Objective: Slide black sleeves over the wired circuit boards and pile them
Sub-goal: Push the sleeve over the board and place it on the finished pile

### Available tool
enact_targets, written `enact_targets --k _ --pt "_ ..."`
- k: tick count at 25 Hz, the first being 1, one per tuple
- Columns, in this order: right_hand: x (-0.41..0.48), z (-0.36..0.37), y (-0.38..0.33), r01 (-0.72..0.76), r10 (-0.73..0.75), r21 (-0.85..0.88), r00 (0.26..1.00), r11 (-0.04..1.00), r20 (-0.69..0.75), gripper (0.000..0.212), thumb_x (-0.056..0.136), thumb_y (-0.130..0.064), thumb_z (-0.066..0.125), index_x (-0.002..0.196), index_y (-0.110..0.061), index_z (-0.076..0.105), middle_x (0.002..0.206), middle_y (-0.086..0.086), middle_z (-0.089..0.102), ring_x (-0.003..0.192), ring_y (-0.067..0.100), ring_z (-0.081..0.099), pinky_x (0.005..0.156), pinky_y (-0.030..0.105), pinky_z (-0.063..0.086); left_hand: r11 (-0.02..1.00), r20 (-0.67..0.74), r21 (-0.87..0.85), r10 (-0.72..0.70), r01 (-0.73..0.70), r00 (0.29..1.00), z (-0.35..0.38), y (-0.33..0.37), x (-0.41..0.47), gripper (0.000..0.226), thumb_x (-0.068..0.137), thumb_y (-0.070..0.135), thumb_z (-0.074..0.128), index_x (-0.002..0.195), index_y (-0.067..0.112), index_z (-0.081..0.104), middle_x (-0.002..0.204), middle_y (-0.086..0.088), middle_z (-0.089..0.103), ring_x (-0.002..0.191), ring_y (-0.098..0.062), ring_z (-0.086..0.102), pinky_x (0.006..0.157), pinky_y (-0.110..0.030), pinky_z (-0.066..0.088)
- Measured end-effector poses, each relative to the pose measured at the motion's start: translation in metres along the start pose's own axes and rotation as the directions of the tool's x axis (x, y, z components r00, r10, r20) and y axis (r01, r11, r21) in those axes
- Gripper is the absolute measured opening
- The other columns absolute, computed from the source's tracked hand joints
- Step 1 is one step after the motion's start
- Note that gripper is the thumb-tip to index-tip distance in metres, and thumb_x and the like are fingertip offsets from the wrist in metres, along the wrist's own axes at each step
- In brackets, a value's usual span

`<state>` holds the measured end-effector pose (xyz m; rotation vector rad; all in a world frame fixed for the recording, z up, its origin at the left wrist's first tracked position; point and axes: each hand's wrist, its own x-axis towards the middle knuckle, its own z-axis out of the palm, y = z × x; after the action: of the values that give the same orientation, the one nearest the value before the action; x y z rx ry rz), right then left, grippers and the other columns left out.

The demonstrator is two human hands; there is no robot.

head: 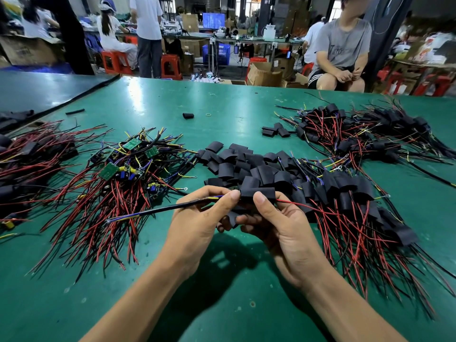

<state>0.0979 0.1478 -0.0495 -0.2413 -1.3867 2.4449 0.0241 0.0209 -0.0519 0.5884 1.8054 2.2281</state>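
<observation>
Above the green table [172, 280] my left hand [199, 218] pinches the left end of a wired board, with its black cable [158, 210] sticking out to the left. My right hand [276, 223] grips the black sleeve [257, 193] that covers the board; red wire leaves its right end. A second black sleeve [232, 219] sits under my right fingers. Bare green boards with wires lie heaped at left [116, 166]. Loose sleeves [237, 161] are heaped just beyond my hands. Sleeved boards lie piled at right [350, 193].
Another pile of sleeved boards [357, 129] lies at the far right, and one more [27, 156] at the left edge. A lone sleeve [188, 116] and a rubber band [208, 115] lie mid-table. A seated person [343, 50] is across the table.
</observation>
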Motion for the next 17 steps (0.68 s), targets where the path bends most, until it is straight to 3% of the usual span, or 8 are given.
enact_targets --k 4,9,12,14,17 --pt "0.0002 -0.0010 0.0005 -0.039 0.042 -0.070 0.999 0.997 0.030 0.029 0.078 -0.033 0.070 0.094 -0.009 0.076 0.091 0.017 0.076 0.057 0.019 0.069 0.056 0.024 0.055 0.993 0.023 0.099 0.063 -0.065 0.998 0.0028 -0.0030 -0.0012 0.018 0.082 0.042 0.071 0.092 0.027 0.073 0.079 0.003 0.073 0.065 -0.008 0.065 0.060 -0.020 0.051" --pt "0.0022 -0.0048 0.0019 -0.120 0.120 -0.197 0.993 0.973 -0.015 0.051 0.084 -0.045 0.063 0.103 0.001 0.074 0.075 0.016 0.067 0.047 0.016 0.049 0.047 0.020 0.044 0.985 0.075 0.172 -0.029 0.016 0.997 0.0045 -0.0043 -0.0023 0.020 0.089 0.042 0.063 0.081 0.026 0.072 0.058 0.000 0.053 0.051 -0.013 0.046 0.047 -0.023 0.041" --pt "0.0018 -0.0040 0.0018 -0.168 0.151 -0.225 0.984 0.960 -0.092 0.037 0.084 -0.047 0.063 0.073 -0.013 0.075 0.059 0.011 0.061 0.037 0.012 0.042 0.036 0.016 0.033 0.990 0.098 0.097 -0.114 0.104 0.989 0.0066 -0.0037 -0.0022 0.019 0.094 0.033 0.062 0.079 0.024 0.068 0.059 0.005 0.052 0.051 -0.013 0.044 0.047 -0.022 0.039" --pt "0.0011 -0.0020 0.0024 -0.200 0.176 -0.221 0.977 0.955 -0.124 0.041 0.087 -0.044 0.061 0.057 -0.019 0.073 0.053 0.009 0.059 0.034 0.011 0.039 0.034 0.016 0.029 0.985 0.108 0.065 -0.169 0.163 0.980 0.0085 -0.0043 -0.0035 0.015 0.095 0.032 0.060 0.088 0.020 0.067 0.063 0.001 0.050 0.052 -0.014 0.042 0.046 -0.022 0.037" --pt "-0.0002 0.0019 0.0043 -0.290 0.284 -0.053 0.954 0.955 -0.098 0.037 0.086 -0.046 0.058 0.068 -0.022 0.080 0.050 0.008 0.054 0.033 0.011 0.040 0.035 0.018 0.030 0.985 0.132 0.071 -0.164 0.156 0.978 0.0105 -0.0048 -0.0060 0.026 0.088 0.044 0.061 0.093 0.020 0.070 0.067 -0.005 0.049 0.057 -0.018 0.040 0.048 -0.025 0.034"
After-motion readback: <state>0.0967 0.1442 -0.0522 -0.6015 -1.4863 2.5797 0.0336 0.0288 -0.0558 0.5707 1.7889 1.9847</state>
